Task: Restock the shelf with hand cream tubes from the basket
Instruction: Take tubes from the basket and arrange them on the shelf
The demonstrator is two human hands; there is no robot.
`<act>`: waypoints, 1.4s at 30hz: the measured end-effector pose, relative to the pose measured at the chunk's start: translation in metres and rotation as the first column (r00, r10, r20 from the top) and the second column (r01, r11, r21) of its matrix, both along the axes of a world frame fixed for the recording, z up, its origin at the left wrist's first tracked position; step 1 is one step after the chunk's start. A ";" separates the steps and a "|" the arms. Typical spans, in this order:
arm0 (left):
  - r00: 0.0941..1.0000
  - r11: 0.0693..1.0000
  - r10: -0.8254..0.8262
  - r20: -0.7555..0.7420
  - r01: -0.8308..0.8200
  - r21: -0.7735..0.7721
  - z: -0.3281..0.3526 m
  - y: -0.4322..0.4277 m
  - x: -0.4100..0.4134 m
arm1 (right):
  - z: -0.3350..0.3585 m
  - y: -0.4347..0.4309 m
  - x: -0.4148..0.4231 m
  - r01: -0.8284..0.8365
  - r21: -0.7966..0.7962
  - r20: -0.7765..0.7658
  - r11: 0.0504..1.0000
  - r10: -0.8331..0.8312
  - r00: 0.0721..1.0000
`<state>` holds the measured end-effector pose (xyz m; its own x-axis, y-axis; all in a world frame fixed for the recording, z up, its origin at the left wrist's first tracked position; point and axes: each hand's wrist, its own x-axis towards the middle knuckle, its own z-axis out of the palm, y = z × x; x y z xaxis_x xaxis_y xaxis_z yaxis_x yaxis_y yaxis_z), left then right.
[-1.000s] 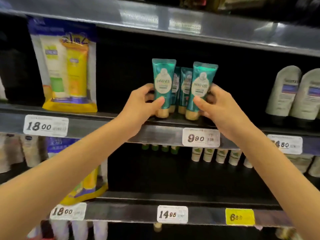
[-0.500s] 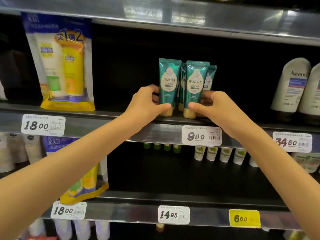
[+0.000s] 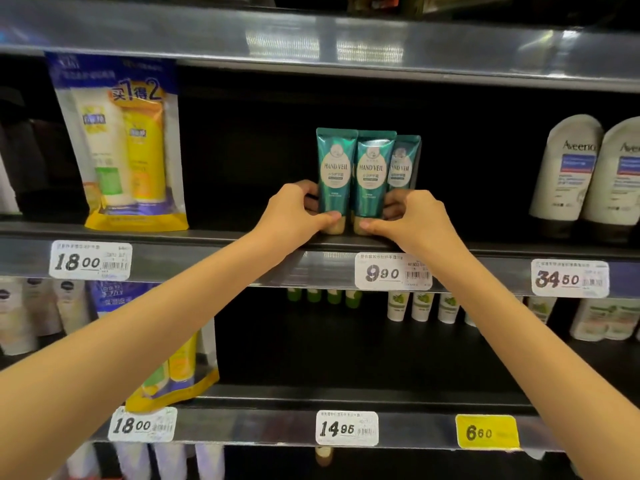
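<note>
Several teal HAND VEIL hand cream tubes stand cap-down on the middle shelf (image 3: 311, 268), above the 9.90 price tag. My left hand (image 3: 294, 216) grips the front left tube (image 3: 335, 168) near its gold cap, thumb across the front. Around the base of the front right tube (image 3: 373, 171) my right hand (image 3: 414, 216) curls, thumb on the cap. The two front tubes stand upright, pressed side by side. A further tube (image 3: 403, 161) stands behind them on the right. The basket is out of view.
A yellow and blue promo pack (image 3: 121, 147) stands at the left of the same shelf, white Aveeno bottles (image 3: 568, 168) at the right. Dark free shelf space lies on both sides of the teal tubes. Small white tubes (image 3: 420, 306) line the shelf below.
Both hands have brought the two front tubes together from a spread, tilted position into an upright pair at the shelf's front edge. The view has shifted slightly.
</note>
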<state>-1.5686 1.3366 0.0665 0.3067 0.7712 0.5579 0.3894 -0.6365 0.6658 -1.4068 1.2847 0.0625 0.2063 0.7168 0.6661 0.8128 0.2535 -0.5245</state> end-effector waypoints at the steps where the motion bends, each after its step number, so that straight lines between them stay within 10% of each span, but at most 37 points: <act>1: 1.000 1.000 0.001 -0.001 -0.001 0.003 0.000 0.000 0.000 | 0.000 0.000 0.000 0.001 0.008 -0.006 1.000 -0.001 1.000; 8: 0.998 0.998 0.061 -0.012 -0.061 0.018 0.004 -0.021 0.001 | 0.002 -0.014 -0.005 0.079 -0.077 0.031 0.994 -0.076 0.997; 11: 0.977 0.991 0.108 0.182 -0.120 0.054 -0.008 -0.051 -0.018 | -0.011 -0.043 -0.026 0.126 0.177 -0.071 0.976 -0.115 0.991; 14: 0.948 0.982 0.103 0.300 -0.145 0.122 -0.044 -0.099 -0.074 | -0.053 -0.078 -0.102 -0.222 0.293 -0.098 0.930 0.261 0.960; 18: 0.934 0.948 0.317 0.164 -0.306 -0.091 -0.114 -0.167 -0.190 | -0.113 -0.106 -0.217 -0.718 -0.156 -0.269 0.678 0.670 0.692; 26: 0.446 0.373 0.882 -0.154 -0.858 -0.353 -0.240 -0.389 -0.417 | -0.207 -0.163 -0.370 -0.866 -0.499 -0.411 -0.004 0.882 0.233; 33: -0.131 -0.291 0.913 -0.386 -0.873 -0.393 -0.315 -0.567 -0.493 | -0.267 -0.226 -0.452 -0.757 -0.608 -0.515 -0.241 0.845 0.145; 42: -0.209 -0.414 0.883 -0.420 -0.769 -0.487 -0.328 -0.562 -0.547 | -0.273 -0.256 -0.560 -0.662 -0.647 -0.547 -0.377 0.835 0.058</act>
